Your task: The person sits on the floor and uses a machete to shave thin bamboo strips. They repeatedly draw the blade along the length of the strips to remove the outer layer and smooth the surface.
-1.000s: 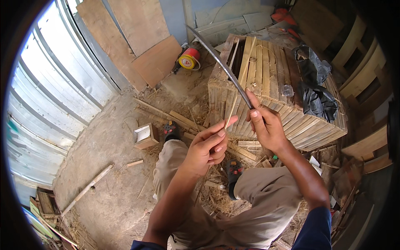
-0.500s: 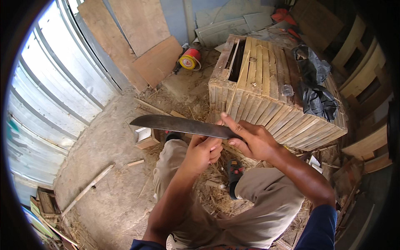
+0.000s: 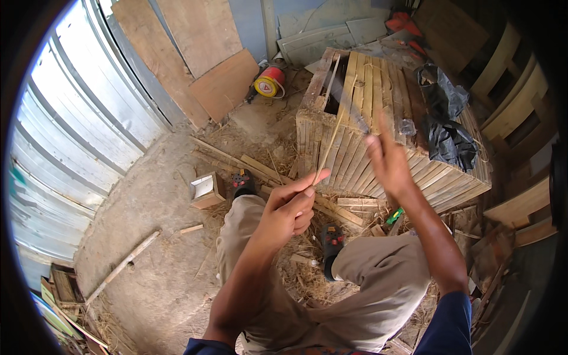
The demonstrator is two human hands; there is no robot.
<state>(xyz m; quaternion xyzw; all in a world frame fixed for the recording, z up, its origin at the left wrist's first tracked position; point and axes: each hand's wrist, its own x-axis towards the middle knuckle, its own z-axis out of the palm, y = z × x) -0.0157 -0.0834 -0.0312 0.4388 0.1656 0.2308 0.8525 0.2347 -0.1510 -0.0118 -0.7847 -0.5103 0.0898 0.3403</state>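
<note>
My left hand [image 3: 289, 208] pinches the lower end of a thin pale strip [image 3: 336, 131], which looks like split bamboo or wood. The strip slants up and away across the front of a slatted wooden crate [image 3: 349, 145]. Up and to the right, my right hand [image 3: 391, 167] is closed round the handle of a machete [image 3: 350, 105]. Motion smears the hand and the blade, which points toward the far left over the crate top. The machete and the strip appear apart at my hands.
Black plastic bags [image 3: 452, 142] lie on the crate's right side. A red and yellow container [image 3: 270, 81] stands near leaning plywood boards [image 3: 222, 86]. Close by are a small wooden box [image 3: 207, 190], a green-handled tool [image 3: 394, 216], a stick [image 3: 124, 266] and scattered wood scraps.
The machete has swung from lying flat across my left hand to over the crate at the right. My right hand has moved away from the left, and the thin strip shows more plainly.
</note>
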